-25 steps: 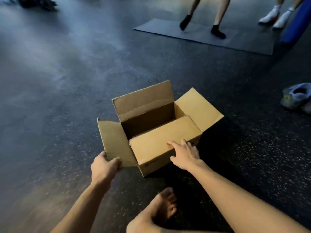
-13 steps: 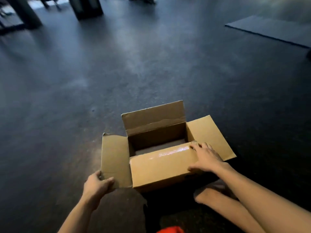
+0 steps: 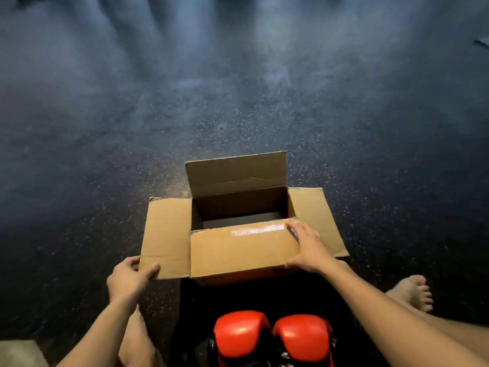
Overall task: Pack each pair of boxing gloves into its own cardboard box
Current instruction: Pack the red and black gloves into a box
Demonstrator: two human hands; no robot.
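Note:
An open brown cardboard box sits on the dark floor in front of me, its four flaps spread and its inside dark. My left hand pinches the near corner of the left flap. My right hand lies flat on the right end of the near flap, fingers over its edge. Close to me, between my legs, rest a pair of red boxing gloves, side by side with their rounded tops up. Their lower parts are cut off by the frame.
Dark speckled rubber floor stretches ahead. My bare right foot rests right of the box. A pale cardboard-like corner shows at the bottom left. A mat's corner sits at the far right edge.
The view has tilted down and turned left, and the box sits squarer and nearer to me. The red gloves have come into sight. Both hands keep their hold on the flaps.

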